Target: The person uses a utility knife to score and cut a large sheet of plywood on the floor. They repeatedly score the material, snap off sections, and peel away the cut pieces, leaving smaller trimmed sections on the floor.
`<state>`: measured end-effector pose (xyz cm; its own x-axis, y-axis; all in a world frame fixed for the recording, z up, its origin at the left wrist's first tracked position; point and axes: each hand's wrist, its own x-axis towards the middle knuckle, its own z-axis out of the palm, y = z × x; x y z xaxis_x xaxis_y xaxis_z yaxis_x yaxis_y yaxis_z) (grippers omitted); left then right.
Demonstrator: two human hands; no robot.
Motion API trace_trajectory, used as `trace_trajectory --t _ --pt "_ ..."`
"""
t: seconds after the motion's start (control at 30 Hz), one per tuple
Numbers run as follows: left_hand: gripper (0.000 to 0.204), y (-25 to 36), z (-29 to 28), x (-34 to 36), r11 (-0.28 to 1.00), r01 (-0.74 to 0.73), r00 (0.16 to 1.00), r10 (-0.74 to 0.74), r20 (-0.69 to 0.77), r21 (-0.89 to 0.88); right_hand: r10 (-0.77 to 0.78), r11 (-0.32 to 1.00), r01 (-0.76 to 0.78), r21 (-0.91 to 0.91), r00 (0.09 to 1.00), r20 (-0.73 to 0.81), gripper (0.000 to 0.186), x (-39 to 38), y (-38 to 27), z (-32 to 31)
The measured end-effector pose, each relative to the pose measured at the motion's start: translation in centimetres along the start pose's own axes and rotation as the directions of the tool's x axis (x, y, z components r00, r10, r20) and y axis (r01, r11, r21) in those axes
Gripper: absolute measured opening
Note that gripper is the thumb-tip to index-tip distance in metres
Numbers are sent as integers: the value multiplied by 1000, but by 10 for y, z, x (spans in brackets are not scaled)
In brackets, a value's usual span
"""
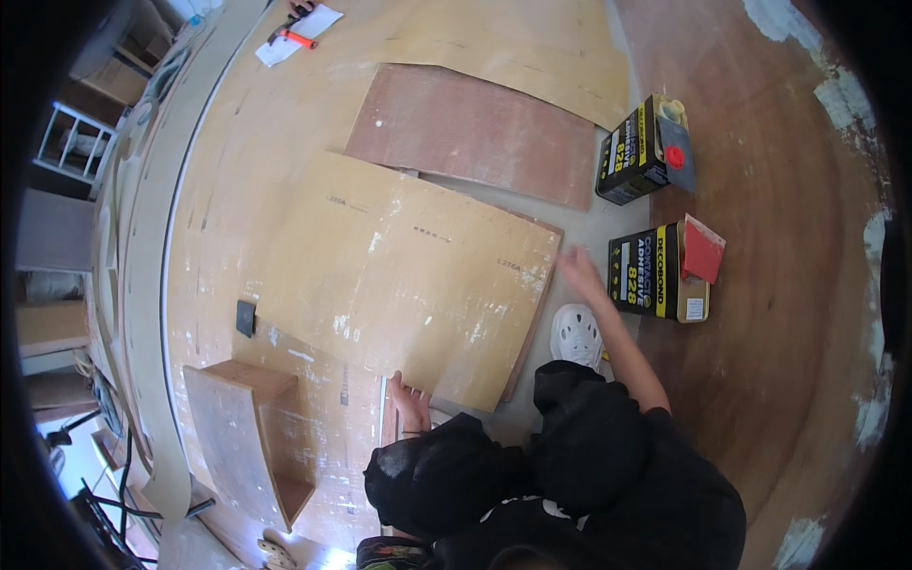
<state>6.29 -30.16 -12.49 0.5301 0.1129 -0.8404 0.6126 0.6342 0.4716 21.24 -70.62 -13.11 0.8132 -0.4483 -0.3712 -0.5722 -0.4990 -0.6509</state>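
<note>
A large yellow-brown sheet (418, 275) with faint print and white smears lies at a tilt in front of me, over a reddish-brown board whose edge shows along its right side. My left hand (410, 407) grips its near edge, thumb at the rim and fingers partly beneath. At the right edge, close to the far right corner, is my right hand (578, 270); its fingers are curled against the rim and slightly blurred. Beyond the sheet lies a pinkish-brown board (475, 128).
Two black-and-yellow adhesive tins (632, 157) stand to the right, the nearer tin (651, 275) topped by a red scraper-like piece (703, 249). A curved wooden piece (242, 442) stands lower left, near a small dark pad (246, 318). An orange-handled hammer (294, 38) lies far off beside another person's hand.
</note>
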Motion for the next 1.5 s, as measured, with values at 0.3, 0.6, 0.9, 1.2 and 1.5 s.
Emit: trace_trajectory --t 0.3,0.6,0.9,1.2,1.5 --pt "50 -12 -32 -8 928 -25 900 184 -396 373 385 280 6 960 915 -118 28 282 -99 -33" --pt "55 -37 -49 -25 666 -255 660 649 -377 701 -589 794 448 -412 736 -335 46 336 -198 2" --pt "59 -39 -38 -64 652 -180 607 663 -439 737 -863 279 633 -722 495 101 31 363 -218 -9" --pt "66 -25 -5 -74 565 -192 632 697 -339 803 -973 185 573 -798 218 -69 26 368 -257 -40" --pt "64 22 38 -59 208 -398 600 796 82 894 -997 75 564 -823 34 -67 28 317 -335 -86"
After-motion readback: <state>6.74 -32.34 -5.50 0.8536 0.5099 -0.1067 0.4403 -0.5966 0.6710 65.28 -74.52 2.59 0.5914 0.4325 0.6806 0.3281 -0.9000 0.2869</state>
